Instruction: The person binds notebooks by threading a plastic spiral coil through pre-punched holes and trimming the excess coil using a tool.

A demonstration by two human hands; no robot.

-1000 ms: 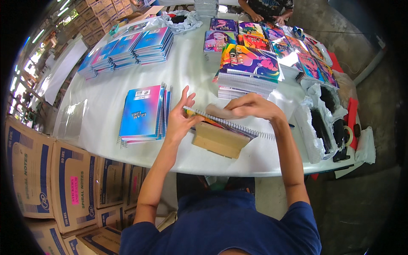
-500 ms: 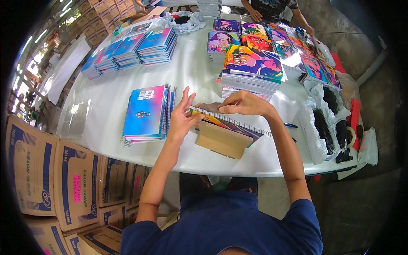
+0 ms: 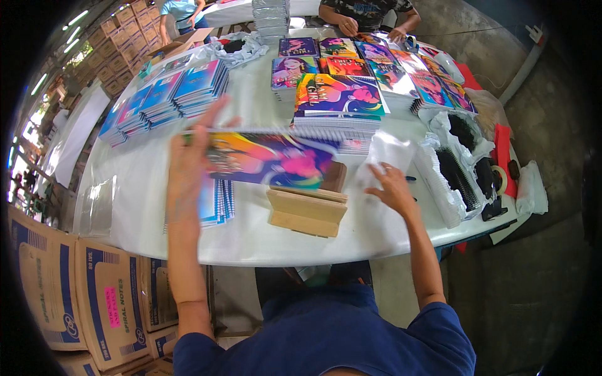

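Note:
A spiral notebook (image 3: 269, 156) with a bright cover of pink, purple and orange hangs tilted above the table, smeared by motion. My left hand (image 3: 186, 164) grips its left end. Below the notebook a tan cardboard or wooden stand (image 3: 307, 213) rests near the table's front edge, with nothing in its slot. My right hand (image 3: 390, 187) is over the table to the right of the stand, fingers spread and holding nothing. Beside those fingers lies a shiny pale patch, perhaps clear plastic (image 3: 389, 153). Blue-and-pink spiral notebooks (image 3: 219, 203) lie partly hidden under my left hand.
Stacks of colourful notebooks (image 3: 342, 94) stand ahead; blue-covered stacks (image 3: 166, 91) are at the far left. A white-lined box of black spiral coils (image 3: 451, 175) and a tape roll (image 3: 499, 180) sit right. Cartons (image 3: 106, 301) are piled lower left. Another person (image 3: 367, 15) works across the table.
The notebook has come up out of the stand and moved left in my left hand. My right hand has let go of its spiral edge and lowered toward the table on the right.

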